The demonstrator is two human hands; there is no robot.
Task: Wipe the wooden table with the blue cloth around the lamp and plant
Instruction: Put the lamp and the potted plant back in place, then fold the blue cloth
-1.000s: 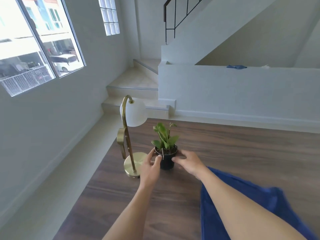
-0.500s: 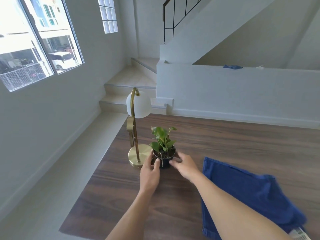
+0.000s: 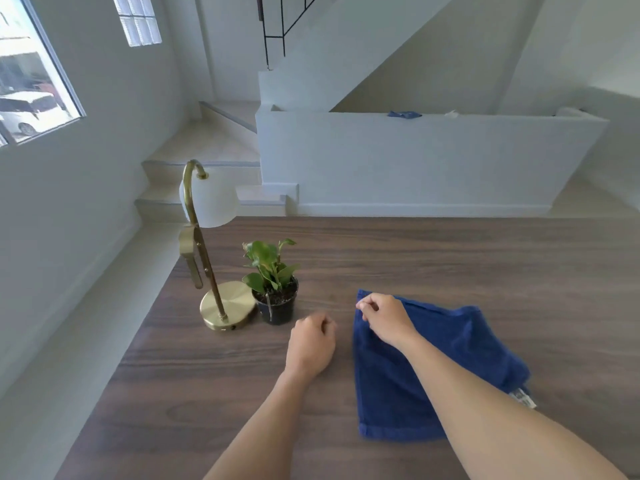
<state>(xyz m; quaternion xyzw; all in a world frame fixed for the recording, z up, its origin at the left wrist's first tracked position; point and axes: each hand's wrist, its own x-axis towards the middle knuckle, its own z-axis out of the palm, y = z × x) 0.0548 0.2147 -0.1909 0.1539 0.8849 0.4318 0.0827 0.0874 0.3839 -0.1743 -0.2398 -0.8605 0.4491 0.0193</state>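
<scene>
The blue cloth point(image 3: 462, 341) lies rumpled and partly folded on the wooden table point(image 3: 450, 254), right of centre. My right hand point(image 3: 384, 317) rests on its far left corner, fingers pinched on the edge. My left hand point(image 3: 311, 342) hovers over bare wood between the cloth and the plant, fingers curled with nothing in them. The small green plant in a black pot point(image 3: 277, 306) stands upright just left of my left hand. The brass lamp point(image 3: 227, 304) with a white shade stands right beside the pot, its round base almost touching it.
The table's left edge point(image 3: 145, 334) runs close to the lamp, with floor and a white wall beyond it. Steps and a low white wall point(image 3: 415, 161) rise behind the table's far edge. Another blue rag point(image 3: 403, 114) lies on top of that wall.
Both hands have let go of the plant pot and drawn back. My right hand has moved right onto the cloth's corner. The view has swung to the right.
</scene>
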